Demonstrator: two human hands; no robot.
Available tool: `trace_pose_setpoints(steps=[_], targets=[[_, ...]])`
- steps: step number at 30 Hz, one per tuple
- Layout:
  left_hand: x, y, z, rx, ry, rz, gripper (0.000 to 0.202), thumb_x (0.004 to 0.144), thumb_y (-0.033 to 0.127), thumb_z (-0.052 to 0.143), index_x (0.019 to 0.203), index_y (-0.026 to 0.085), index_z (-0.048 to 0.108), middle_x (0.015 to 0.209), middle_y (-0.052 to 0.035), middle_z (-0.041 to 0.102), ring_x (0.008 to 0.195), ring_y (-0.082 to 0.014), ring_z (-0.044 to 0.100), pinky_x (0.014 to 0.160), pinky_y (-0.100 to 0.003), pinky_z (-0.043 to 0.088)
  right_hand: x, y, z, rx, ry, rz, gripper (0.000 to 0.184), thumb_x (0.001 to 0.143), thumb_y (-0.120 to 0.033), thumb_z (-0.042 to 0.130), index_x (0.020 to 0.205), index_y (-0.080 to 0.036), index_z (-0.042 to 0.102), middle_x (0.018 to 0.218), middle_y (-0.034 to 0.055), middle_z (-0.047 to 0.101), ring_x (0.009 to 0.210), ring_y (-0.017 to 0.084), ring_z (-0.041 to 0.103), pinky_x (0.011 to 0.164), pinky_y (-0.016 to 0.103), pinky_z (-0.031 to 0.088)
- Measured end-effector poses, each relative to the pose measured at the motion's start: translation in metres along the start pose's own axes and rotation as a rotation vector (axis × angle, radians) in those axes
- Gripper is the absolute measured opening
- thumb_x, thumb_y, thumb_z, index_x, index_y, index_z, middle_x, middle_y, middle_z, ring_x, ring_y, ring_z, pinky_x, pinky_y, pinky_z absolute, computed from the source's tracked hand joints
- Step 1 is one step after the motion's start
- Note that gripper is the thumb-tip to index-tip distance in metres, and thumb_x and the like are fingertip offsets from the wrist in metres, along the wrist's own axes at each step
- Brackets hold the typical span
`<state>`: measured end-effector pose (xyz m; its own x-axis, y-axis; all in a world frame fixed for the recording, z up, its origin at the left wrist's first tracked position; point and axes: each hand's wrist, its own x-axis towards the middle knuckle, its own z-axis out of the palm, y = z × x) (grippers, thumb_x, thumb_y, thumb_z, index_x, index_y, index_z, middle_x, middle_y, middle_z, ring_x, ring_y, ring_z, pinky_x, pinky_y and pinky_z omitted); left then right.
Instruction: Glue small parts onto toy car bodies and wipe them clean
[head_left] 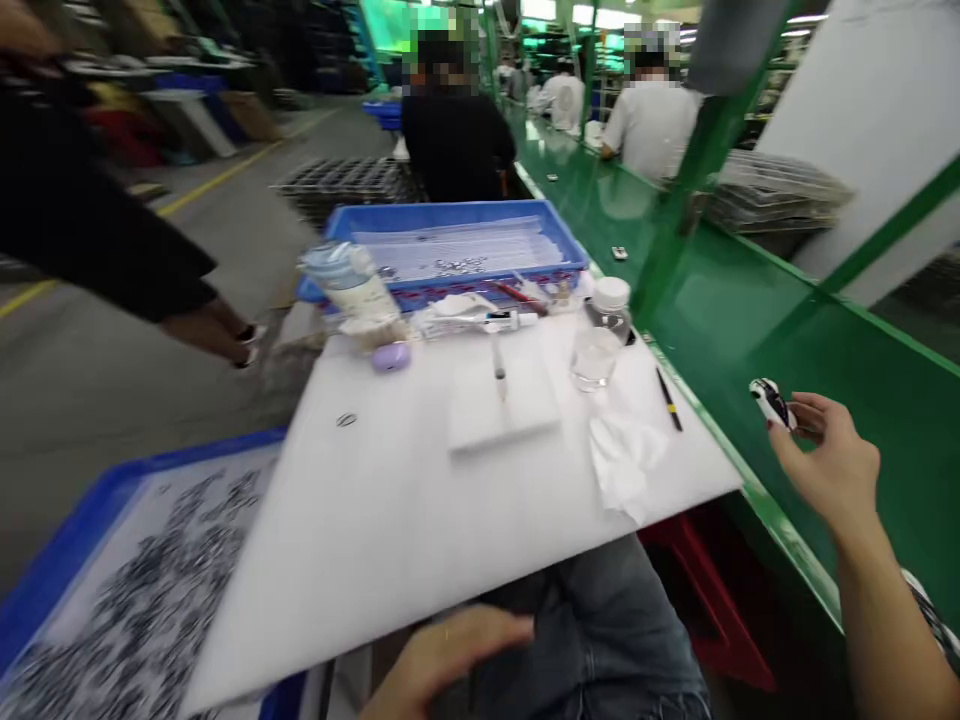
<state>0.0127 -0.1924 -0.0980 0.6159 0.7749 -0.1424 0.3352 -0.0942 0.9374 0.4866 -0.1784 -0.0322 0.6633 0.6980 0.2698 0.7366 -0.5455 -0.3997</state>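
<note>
My right hand [829, 462] reaches out over the green conveyor belt [750, 300] and pinches a small white and black part [769, 400] between thumb and fingertips. My left hand [450, 655] rests low near my lap, by the front edge of the white board [390, 520]; its fingers lie loosely spread and hold nothing I can see. On the board lie a white foam pad [502, 405] with a syringe [498, 370], a crumpled tissue [622, 455] and a clear jar [596, 355].
A blue tray [82, 540] of several small dark parts sits at my lower left; another blue tray [457, 250] stands behind the board. A bottle [352, 285], a purple case [390, 357] and a black pen [669, 400] lie nearby. People sit further along the line; one walks at left.
</note>
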Motion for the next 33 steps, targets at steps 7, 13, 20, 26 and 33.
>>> trace_pose_setpoints(steps=[7,13,20,26,33], targets=[[0.057,0.036,0.008,0.475,0.48,0.135,0.077,0.089,0.016,0.059,0.157,0.032,0.026,0.158,-0.0071,0.043,0.142,-0.0275,0.046,0.113,-0.045,0.047,-0.1,-0.151,0.062,0.469,-0.423,-1.371,0.046,0.089,-0.002,0.047,0.132,-0.018,0.053,0.123,0.0119,0.069,0.115,0.024,0.065,0.095,0.04,0.058],[0.055,0.029,0.037,0.469,0.619,0.184,0.06,0.092,0.01,0.057,0.147,0.03,0.043,0.13,-0.008,0.066,0.115,-0.0237,0.068,0.097,-0.038,0.059,-0.071,-0.194,0.081,0.663,-0.516,-1.214,0.018,0.094,-0.019,0.054,0.108,-0.02,0.065,0.11,0.0086,0.074,0.101,0.021,0.071,0.086,0.036,0.061],[0.073,0.037,0.019,0.516,0.363,0.262,0.067,0.071,0.021,0.087,0.133,0.019,0.06,0.14,-0.0144,0.06,0.118,-0.0307,0.063,0.099,-0.046,0.058,-0.025,-0.266,0.096,0.676,-0.725,-0.729,0.021,0.086,-0.035,0.062,0.102,-0.02,0.063,0.099,0.0079,0.074,0.091,0.025,0.07,0.082,0.039,0.055],[0.097,0.044,0.019,0.42,0.527,0.246,0.053,0.064,0.038,0.092,0.109,0.018,0.074,0.112,-0.0117,0.075,0.106,-0.0313,0.068,0.094,-0.05,0.056,-0.018,-0.269,0.102,0.701,-0.844,-0.715,0.031,0.095,-0.047,0.05,0.088,-0.02,0.063,0.096,0.0071,0.072,0.096,0.025,0.067,0.086,0.04,0.051],[0.111,0.051,0.029,0.162,0.702,0.111,0.037,0.066,0.041,0.09,0.096,0.021,0.079,0.089,-0.0049,0.077,0.093,-0.0274,0.067,0.084,-0.046,0.053,-0.074,-0.231,0.049,1.544,-0.929,-0.484,0.019,0.086,-0.025,0.068,0.105,-0.026,0.069,0.085,0.0,0.06,0.084,0.016,0.056,0.084,0.032,0.046]])
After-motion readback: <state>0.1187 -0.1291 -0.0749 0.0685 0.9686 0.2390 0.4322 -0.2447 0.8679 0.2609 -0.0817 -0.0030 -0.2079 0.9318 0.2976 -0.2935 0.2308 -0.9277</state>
